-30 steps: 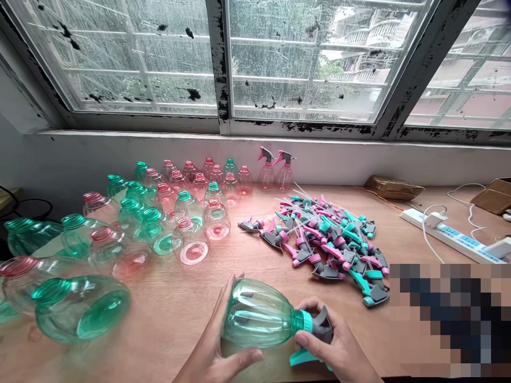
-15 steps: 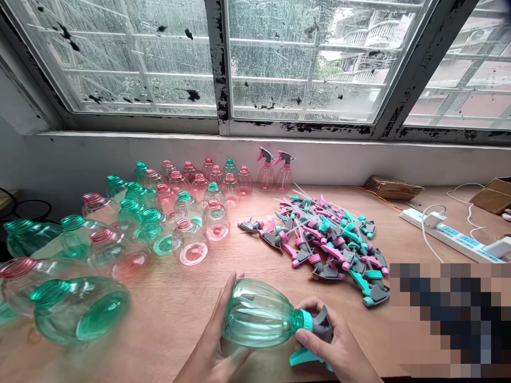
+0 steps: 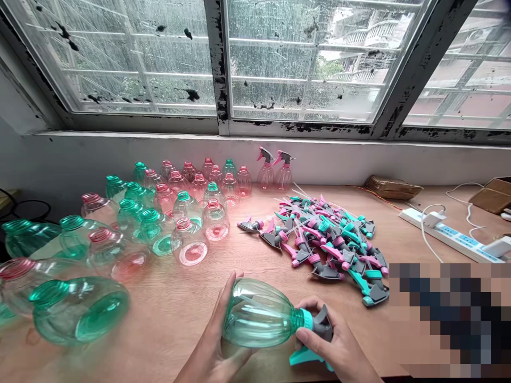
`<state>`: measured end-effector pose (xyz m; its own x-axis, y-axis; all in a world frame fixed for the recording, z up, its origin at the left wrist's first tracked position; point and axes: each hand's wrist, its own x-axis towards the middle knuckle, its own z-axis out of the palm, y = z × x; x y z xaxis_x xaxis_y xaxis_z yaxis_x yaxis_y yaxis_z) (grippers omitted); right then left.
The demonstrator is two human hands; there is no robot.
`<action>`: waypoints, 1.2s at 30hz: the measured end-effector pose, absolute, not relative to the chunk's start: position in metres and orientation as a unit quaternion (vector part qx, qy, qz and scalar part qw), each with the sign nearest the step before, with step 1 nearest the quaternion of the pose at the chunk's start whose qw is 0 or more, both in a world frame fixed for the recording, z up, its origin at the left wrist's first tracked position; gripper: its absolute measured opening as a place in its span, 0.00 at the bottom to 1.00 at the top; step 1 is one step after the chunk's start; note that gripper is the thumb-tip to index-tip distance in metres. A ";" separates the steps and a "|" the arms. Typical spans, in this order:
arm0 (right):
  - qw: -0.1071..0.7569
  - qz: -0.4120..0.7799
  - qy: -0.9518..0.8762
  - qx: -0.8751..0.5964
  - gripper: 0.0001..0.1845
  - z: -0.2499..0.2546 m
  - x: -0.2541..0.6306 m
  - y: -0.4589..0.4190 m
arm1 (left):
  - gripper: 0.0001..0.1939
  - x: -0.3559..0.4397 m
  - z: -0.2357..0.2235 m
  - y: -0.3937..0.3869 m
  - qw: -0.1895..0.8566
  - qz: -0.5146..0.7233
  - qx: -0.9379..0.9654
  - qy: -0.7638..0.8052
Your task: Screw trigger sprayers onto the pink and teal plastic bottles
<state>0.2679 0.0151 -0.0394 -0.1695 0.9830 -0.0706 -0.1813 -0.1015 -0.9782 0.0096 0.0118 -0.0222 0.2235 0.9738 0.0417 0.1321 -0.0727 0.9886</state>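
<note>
At the near side of a wooden table (image 3: pixel 171 314), a person is holding a green bottle (image 3: pixel 257 314) on its side, the left hand (image 3: pixel 215 338) cupping its base while the right hand (image 3: pixel 343 340) is pinching the spray head (image 3: pixel 322 325) at its neck. Beyond, capless bottles (image 3: pixel 189 242) are standing at left and loose sprayer tops (image 3: pixel 327 234) are lying heaped at right, while two pink spray bottles (image 3: pixel 265 176) are standing near the far wall (image 3: pixel 339 162).

Right fingers (image 3: pixel 312 302) part-hidden by sprayer (image 3: pixel 324 329); lower right pixelated.
</note>
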 end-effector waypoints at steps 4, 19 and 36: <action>0.473 0.607 -0.483 -0.418 0.22 -0.037 0.267 0.014 | 0.51 0.008 -0.020 0.010 0.501 0.423 0.604 0.453; 0.469 0.617 -0.474 -0.418 0.22 -0.040 0.269 0.014 | 0.49 0.009 -0.025 0.010 0.487 0.419 0.613 0.459; 0.468 0.617 -0.484 -0.408 0.22 -0.042 0.269 0.015 | 0.48 0.010 -0.027 0.011 0.490 0.424 0.600 0.469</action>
